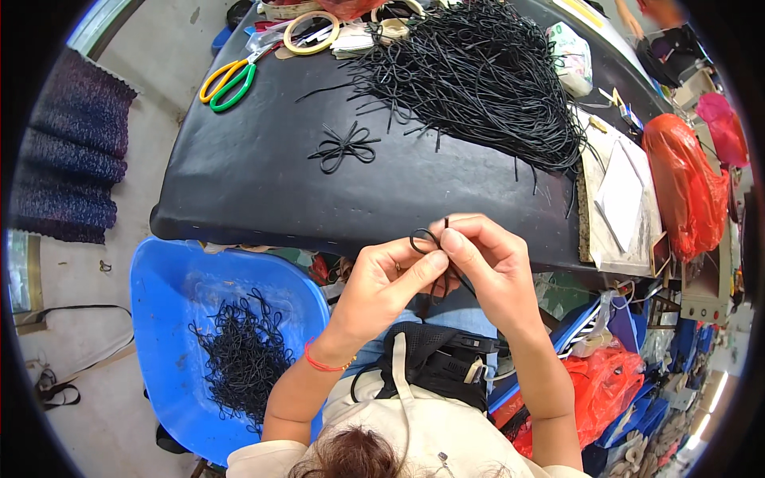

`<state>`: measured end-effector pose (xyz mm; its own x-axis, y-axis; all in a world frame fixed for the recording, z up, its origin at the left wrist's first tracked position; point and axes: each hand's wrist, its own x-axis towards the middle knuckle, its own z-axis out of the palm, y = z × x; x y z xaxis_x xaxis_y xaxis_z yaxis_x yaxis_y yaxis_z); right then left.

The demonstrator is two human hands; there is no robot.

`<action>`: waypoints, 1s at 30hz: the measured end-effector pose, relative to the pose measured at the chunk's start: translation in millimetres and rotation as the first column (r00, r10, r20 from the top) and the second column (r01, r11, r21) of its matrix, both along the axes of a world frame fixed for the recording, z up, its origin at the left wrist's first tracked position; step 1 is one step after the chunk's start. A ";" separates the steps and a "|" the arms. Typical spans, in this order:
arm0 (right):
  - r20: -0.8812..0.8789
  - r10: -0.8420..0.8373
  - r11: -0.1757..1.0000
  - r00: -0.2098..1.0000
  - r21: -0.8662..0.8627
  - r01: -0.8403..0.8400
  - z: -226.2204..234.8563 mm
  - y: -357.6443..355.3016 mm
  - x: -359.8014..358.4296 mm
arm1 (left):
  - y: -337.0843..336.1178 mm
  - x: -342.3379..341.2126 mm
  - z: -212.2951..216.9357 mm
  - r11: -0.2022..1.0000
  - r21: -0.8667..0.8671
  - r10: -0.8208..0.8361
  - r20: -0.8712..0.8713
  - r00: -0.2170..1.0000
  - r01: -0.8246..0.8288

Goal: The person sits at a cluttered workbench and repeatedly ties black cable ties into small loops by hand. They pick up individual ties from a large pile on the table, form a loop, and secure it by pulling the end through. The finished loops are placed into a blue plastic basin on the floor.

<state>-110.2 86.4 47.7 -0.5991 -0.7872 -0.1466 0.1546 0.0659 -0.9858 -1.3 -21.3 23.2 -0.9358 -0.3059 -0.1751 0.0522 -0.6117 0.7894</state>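
A thin black cord (420, 233) is bent into a small loop between my two hands, just off the front edge of the table. My left hand (390, 279) pinches it between thumb and fingers. Close against it, my right hand (490, 255) grips the same cord, and a short end sticks up by the fingertips. More of the cord hangs below, partly hidden by my fingers. On the black tabletop (263, 175) beyond lies a looped, flower-like black cord knot (345, 148). A large heap of loose black cords (486, 80) covers the table's far right part.
Scissors (231, 82) with yellow and green handles lie at the far left, near a roll of tape (311, 33). At lower left a blue tub (159, 334) holds looped black cords (247, 350). A white board (620, 199) and red plastic bag (687, 187) are at right.
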 end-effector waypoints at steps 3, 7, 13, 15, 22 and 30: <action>0.205 -0.025 1.000 0.979 -0.011 0.028 -0.4 -0.9 5.1 | 0.7 2.8 -1.0 0.999 0.044 -0.013 0.005 1.000 0.013; 0.291 -0.072 0.997 0.954 0.022 0.068 -7.2 -1.2 5.6 | 2.0 5.3 -1.8 0.995 0.100 -0.021 0.032 0.999 0.018; 0.524 0.003 1.000 0.852 -0.002 -0.002 -11.7 2.2 -4.1 | 4.6 5.4 -7.2 0.984 0.173 0.036 0.016 0.999 -0.039; 0.503 -0.129 0.988 0.855 -0.012 0.156 -5.8 -5.9 2.0 | 10.4 -1.2 -15.0 0.960 0.219 0.185 -0.020 0.982 -0.177; 0.036 -0.108 0.994 0.994 0.038 0.106 -13.6 5.7 9.6 | 15.8 -5.6 -13.8 0.941 0.199 0.277 0.018 0.961 -0.275; -0.484 -0.024 0.973 0.875 0.189 0.131 -11.0 6.4 4.3 | 16.1 -2.1 -5.4 0.926 -0.329 0.241 0.139 0.961 -0.185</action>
<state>-105.9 92.9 36.7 -0.6957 -0.7182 0.0159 -0.3163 0.2864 -0.9044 -3.4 -5.1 17.8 -0.8061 -0.5595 -0.1930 -0.0008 -0.3251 0.9457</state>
